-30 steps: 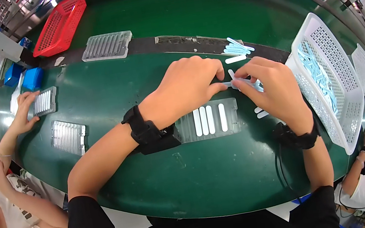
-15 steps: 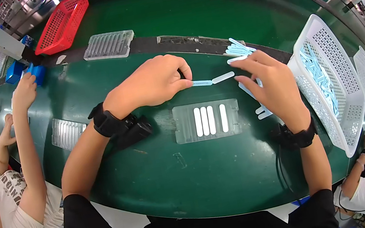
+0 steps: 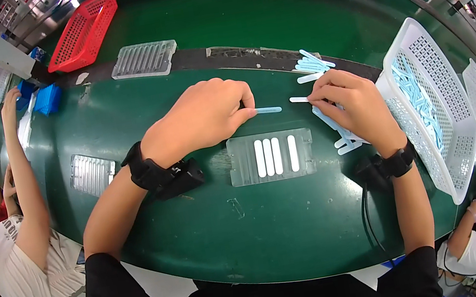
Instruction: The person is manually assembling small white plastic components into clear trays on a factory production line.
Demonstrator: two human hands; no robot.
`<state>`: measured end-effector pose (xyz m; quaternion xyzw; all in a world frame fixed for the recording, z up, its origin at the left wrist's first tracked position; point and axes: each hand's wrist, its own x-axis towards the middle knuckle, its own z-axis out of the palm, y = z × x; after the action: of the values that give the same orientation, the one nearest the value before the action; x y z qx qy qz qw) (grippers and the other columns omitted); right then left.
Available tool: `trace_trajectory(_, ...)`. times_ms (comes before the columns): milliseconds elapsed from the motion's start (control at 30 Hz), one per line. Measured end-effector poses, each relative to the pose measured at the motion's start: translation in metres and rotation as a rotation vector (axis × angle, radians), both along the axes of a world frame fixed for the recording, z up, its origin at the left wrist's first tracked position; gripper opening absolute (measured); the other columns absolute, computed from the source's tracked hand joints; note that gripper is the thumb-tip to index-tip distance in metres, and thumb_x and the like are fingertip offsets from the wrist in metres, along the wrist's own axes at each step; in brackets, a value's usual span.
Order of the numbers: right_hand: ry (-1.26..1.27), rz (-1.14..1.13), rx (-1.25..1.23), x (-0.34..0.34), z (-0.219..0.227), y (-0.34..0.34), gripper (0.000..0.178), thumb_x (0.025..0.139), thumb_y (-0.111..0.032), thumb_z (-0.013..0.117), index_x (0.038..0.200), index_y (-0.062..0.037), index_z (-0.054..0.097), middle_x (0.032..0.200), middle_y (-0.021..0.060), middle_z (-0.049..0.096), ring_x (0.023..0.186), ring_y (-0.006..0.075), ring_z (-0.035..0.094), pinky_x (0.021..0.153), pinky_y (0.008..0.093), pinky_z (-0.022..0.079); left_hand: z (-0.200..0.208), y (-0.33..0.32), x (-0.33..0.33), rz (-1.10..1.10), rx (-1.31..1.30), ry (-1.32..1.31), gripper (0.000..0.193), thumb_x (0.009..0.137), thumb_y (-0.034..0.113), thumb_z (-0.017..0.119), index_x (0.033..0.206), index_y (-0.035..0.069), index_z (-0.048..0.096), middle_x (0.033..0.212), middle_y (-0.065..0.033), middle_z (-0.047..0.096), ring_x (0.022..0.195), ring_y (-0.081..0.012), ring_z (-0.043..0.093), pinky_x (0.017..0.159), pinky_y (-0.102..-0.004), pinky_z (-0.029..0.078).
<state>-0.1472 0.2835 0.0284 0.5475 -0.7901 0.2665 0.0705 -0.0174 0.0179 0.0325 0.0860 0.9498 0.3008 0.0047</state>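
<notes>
My left hand (image 3: 200, 117) pinches the end of a light blue flat stick with rounded ends (image 3: 270, 110), which points right. Opposite it, my right hand (image 3: 358, 108) has thumb and fingers closed on a short white stick (image 3: 298, 99); a gap separates the two sticks. Below them lies a clear slotted tray (image 3: 244, 177) with several white sticks (image 3: 269, 157) standing side by side in its slots, one set apart at the right. Several blue sticks (image 3: 313, 63) are heaped beyond my right hand. More sticks (image 3: 349, 145) lie partly hidden beneath it.
At the right stands a white perforated basket (image 3: 467, 156) of blue sticks. Other clear trays lie at the far left (image 3: 144, 60) and left (image 3: 93, 174). A red basket (image 3: 83, 36) sits beyond the table's dark edge strip. Co-workers are at both sides.
My right fingers have closed on the white stick, which lay against the blue stick's end before. The two sticks are now apart. A co-worker's arm at left has moved.
</notes>
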Motion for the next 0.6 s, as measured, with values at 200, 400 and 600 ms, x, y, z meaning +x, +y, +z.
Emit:
trace_trajectory(200, -0.486, -0.119, 0.039, 0.004, 0.009, 0.002, 0.007, 0.094, -0.01, 0.074, 0.094, -0.0023, 0.074, 0.093, 0.0038, 0.076, 0.074, 0.0106, 0.066, 0.068, 0.0257, 0.054, 0.004, -0.001, -0.004, 0.007, 0.062, -0.1, 0.014, 0.096, 0.019, 0.071, 0.095, 0.005, 0.067, 0.054, -0.0068, 0.054, 0.051, -0.0231, 0.05, 0.056, -0.0393, 0.038)
trace_trajectory(400, -1.182, -0.105, -0.2, 0.015, 0.006, 0.007, 0.016, 0.104, -0.012, 0.065, 0.107, 0.0022, 0.072, 0.101, 0.012, 0.078, 0.078, 0.0043, 0.062, 0.069, 0.0212, 0.052, 0.02, 0.007, -0.005, 0.094, 0.303, -0.208, 0.016, 0.1, 0.018, 0.07, 0.099, 0.002, 0.069, 0.053, 0.0034, 0.045, 0.049, -0.0051, 0.036, 0.048, -0.0307, 0.026)
trace_trajectory(600, -1.249, -0.111, -0.229, 0.019, 0.009, 0.004, 0.016, 0.104, -0.014, 0.065, 0.108, 0.001, 0.068, 0.098, 0.0107, 0.078, 0.069, 0.0039, 0.055, 0.065, 0.0194, 0.045, 0.024, 0.011, -0.002, 0.12, 0.447, -0.237, 0.017, 0.101, 0.018, 0.069, 0.097, 0.001, 0.069, 0.053, 0.0079, 0.041, 0.049, -0.0015, 0.031, 0.047, -0.0286, 0.021)
